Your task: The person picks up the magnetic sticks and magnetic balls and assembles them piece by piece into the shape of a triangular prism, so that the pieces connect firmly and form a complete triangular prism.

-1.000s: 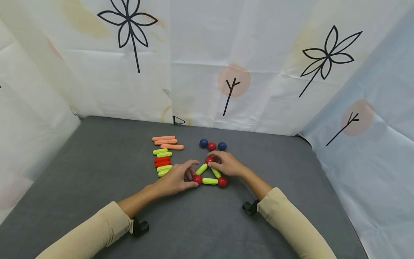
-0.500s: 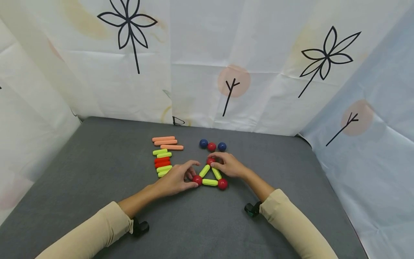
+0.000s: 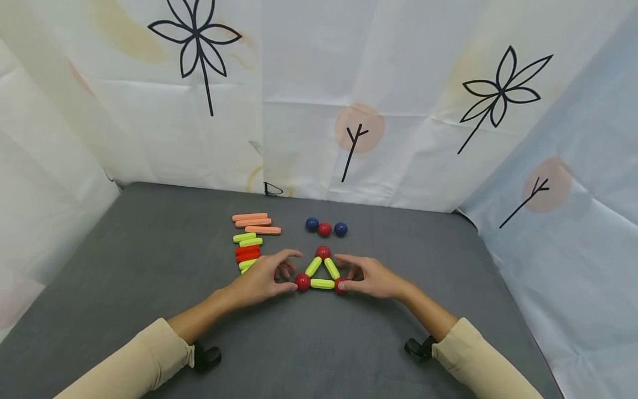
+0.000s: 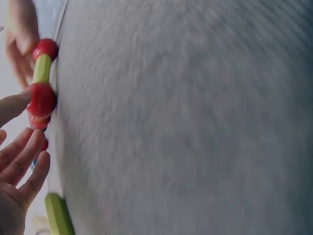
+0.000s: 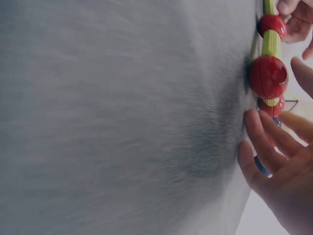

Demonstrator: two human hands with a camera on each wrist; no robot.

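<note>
Pointing toward the far edge, the ball-and-stick triangle [image 3: 314, 267] lies on the table [image 3: 149, 249] between left hand [image 3: 261, 280] and right hand [image 3: 375, 279], base running left to right. Left: fingers spread, thumb touching near-left ball [image 3: 302, 282]. Right: fingers spread beside near-right ball [image 5: 268, 77]; thumb contact, cannot tell. Tabletop gray; white printed curtain [image 3: 309, 66] along far side.

On the counter [image 3: 319, 349], the triangle [image 3: 322, 284] lies between left hand [image 3: 264, 279] and right hand [image 3: 375, 278], three balls [image 3: 325, 229] behind, loose rods [image 3: 247, 250] left.
</note>
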